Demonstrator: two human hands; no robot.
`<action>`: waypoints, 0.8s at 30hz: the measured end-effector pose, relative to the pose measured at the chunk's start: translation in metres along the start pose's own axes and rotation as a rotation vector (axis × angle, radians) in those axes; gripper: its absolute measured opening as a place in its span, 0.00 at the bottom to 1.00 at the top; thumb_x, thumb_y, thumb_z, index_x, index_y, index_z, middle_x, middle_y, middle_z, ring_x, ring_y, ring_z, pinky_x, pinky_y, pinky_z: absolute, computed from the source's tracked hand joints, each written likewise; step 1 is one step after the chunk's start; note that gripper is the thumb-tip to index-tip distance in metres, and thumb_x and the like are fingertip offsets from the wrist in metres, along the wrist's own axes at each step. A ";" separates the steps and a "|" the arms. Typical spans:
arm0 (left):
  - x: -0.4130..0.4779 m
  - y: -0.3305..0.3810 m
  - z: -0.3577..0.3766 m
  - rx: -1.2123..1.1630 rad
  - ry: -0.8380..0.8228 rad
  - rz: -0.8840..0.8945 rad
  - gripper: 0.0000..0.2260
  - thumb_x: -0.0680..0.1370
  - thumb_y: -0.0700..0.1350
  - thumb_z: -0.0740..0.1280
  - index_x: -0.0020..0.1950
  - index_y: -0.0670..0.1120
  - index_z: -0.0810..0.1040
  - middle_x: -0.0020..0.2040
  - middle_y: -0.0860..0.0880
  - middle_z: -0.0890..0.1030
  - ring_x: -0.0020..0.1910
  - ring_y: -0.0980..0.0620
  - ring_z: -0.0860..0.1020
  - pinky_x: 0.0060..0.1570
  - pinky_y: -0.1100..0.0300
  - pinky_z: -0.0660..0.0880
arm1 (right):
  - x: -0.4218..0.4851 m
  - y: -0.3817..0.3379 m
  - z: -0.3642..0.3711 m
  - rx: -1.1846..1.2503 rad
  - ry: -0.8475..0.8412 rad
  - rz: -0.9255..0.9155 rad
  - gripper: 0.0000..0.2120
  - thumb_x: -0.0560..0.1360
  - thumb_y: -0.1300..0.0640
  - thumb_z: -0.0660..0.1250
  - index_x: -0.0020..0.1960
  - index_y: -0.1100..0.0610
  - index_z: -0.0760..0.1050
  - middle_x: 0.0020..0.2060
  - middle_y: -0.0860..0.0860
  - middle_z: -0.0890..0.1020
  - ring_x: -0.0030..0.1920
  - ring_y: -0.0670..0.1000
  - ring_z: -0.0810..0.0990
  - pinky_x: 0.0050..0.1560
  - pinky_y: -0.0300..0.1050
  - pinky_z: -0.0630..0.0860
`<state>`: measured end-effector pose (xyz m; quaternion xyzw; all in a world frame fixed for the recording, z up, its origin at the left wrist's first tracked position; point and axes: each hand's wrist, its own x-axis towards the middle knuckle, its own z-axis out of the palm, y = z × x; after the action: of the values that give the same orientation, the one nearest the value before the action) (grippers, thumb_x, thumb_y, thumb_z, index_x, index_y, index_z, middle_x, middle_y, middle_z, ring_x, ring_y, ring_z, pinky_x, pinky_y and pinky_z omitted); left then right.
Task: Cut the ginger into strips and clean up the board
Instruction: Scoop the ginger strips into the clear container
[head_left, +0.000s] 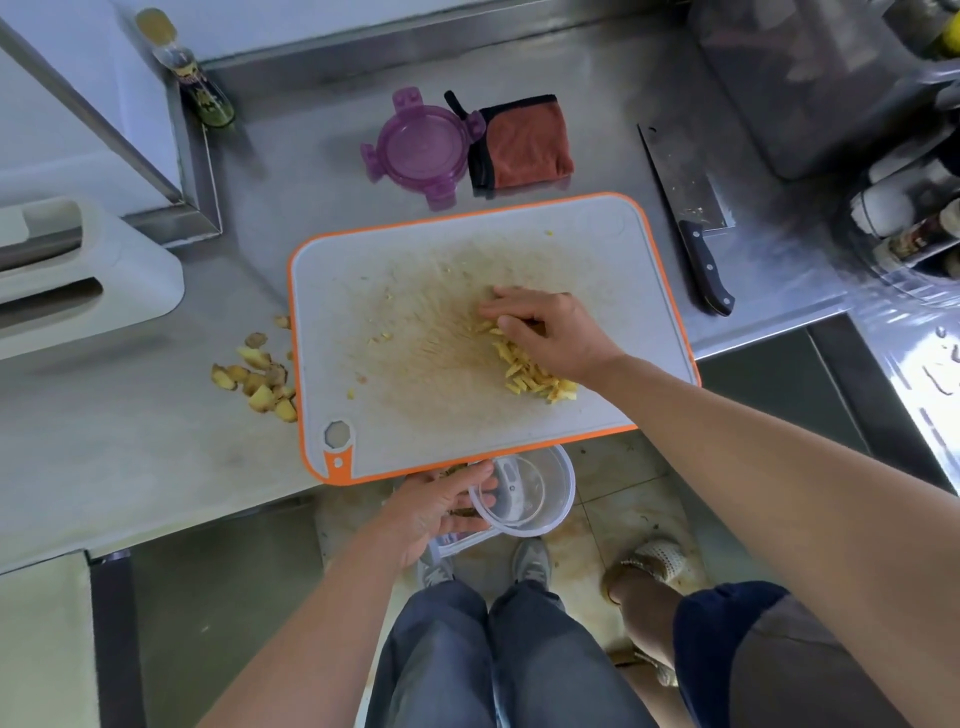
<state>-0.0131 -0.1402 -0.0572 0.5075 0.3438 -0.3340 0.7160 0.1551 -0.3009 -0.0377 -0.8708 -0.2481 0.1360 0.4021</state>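
Note:
A white cutting board (363, 291) with an orange rim lies on the steel counter, its near edge overhanging. A pile of yellow ginger strips (524, 371) sits on its right half. My right hand (545, 332) lies over the pile with fingers spread and slightly bent on the strips. My left hand (436, 509) grips a clear round container (540, 499) by its rim, just below the board's near edge. A few stray bits dot the stained board.
Ginger peel scraps (257, 374) lie on the counter left of the board. A cleaver (691, 218) rests to the right. A purple lid (423, 148) and a folded orange cloth (524, 143) sit behind. Another person's leg (649, 597) stands at right.

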 end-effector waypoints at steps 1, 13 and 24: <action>0.000 -0.001 0.000 -0.005 0.005 -0.001 0.13 0.74 0.44 0.72 0.57 0.41 0.80 0.51 0.40 0.84 0.51 0.44 0.83 0.46 0.49 0.82 | -0.005 0.000 0.000 0.007 0.000 -0.001 0.12 0.78 0.60 0.63 0.58 0.55 0.81 0.59 0.49 0.81 0.68 0.45 0.72 0.68 0.42 0.67; 0.001 -0.007 0.007 -0.030 0.023 0.027 0.13 0.76 0.44 0.71 0.59 0.41 0.79 0.52 0.41 0.84 0.46 0.47 0.84 0.39 0.54 0.81 | -0.050 0.001 -0.004 0.055 0.196 0.066 0.18 0.77 0.54 0.58 0.65 0.55 0.76 0.67 0.51 0.75 0.71 0.49 0.67 0.71 0.43 0.60; 0.002 -0.010 0.010 -0.061 0.015 0.041 0.16 0.76 0.44 0.70 0.62 0.38 0.77 0.54 0.39 0.83 0.44 0.49 0.84 0.37 0.56 0.81 | -0.079 0.000 0.018 0.066 0.088 0.083 0.22 0.80 0.49 0.55 0.73 0.56 0.66 0.72 0.50 0.65 0.72 0.48 0.63 0.73 0.50 0.60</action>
<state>-0.0185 -0.1523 -0.0611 0.4948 0.3485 -0.3048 0.7354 0.0811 -0.3319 -0.0462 -0.8717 -0.1891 0.1224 0.4352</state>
